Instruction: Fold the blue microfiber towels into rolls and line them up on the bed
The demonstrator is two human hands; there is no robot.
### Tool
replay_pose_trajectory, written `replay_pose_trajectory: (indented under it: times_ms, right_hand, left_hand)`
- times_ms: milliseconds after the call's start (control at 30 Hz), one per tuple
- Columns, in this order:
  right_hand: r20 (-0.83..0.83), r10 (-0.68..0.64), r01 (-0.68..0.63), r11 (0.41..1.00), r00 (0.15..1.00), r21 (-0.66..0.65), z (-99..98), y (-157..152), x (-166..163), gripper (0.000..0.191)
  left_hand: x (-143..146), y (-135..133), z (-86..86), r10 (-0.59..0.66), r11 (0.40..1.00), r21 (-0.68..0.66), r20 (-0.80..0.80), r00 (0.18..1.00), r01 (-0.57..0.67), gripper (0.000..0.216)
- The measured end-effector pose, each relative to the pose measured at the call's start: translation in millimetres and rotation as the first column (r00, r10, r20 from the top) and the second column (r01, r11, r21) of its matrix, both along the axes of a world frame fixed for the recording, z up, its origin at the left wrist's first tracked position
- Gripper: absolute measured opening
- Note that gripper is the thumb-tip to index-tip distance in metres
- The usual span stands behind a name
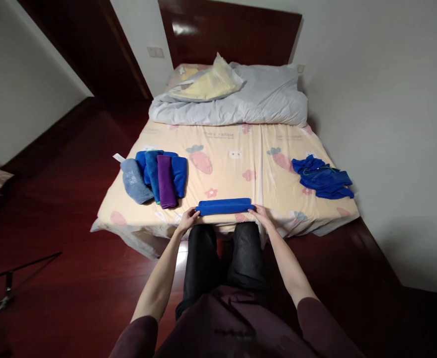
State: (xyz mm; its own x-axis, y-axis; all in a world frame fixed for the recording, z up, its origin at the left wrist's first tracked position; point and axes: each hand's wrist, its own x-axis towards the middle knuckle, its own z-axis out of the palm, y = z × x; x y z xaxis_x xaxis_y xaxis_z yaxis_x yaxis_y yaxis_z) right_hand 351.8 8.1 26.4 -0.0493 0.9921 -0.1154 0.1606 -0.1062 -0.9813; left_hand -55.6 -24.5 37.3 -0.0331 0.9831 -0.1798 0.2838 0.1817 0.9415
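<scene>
A blue towel [224,206], folded into a long narrow strip, lies along the front edge of the bed. My left hand [189,219] pinches its left end and my right hand [260,215] pinches its right end, both with thumb and fingers closed on the cloth. Left of it sits a group of folded cloths: a purple towel [166,181] on top, several blue ones [180,174] beneath and beside it, and a grey-blue cloth [134,181] with a white tag. Over on the right, a crumpled blue cloth [322,177] lies in a loose heap.
The bed [236,174] has a yellow sheet with carrot prints. At its head are a rolled grey quilt [270,94], a pale yellow pillow [213,82] and a dark wooden headboard [236,30]. A black metal stand [7,288] is on the floor at left.
</scene>
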Motion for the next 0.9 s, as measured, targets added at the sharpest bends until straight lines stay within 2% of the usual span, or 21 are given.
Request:
replay_pose_trajectory:
  times_ms: [200,333,500,700,900]
  right_hand:
    - [-0.02,-0.07,0.069,0.997,0.997,-0.043,-12.1,2,0,0.041]
    - [-0.042,-0.06,0.058,0.997,0.997,-0.047,-8.6,2,-4,0.047]
    - [-0.043,-0.079,0.077,0.996,0.996,-0.042,-1.6,-1,-9,0.055]
    - [0.024,-0.083,0.083,0.996,0.996,-0.014,3.1,-5,-11,0.05]
    - [0.004,-0.06,0.06,0.998,0.998,0.032,4.8,-8,-14,0.052]
  left_hand:
    - [1,-2,-15.8,0.154,0.988,-0.003,0.035,0.987,-0.154,0.063]
    - [3,0,-20.4,0.239,0.971,0.018,0.024,0.971,-0.239,0.059]
    - [5,6,-24.0,0.282,0.959,0.012,-0.027,0.959,-0.282,0.052]
    - [10,8,-19.9,0.325,0.945,0.004,-0.085,0.942,-0.326,0.043]
    - [19,15,-6.2,0.419,0.905,-0.006,-0.15,0.896,-0.424,0.031]
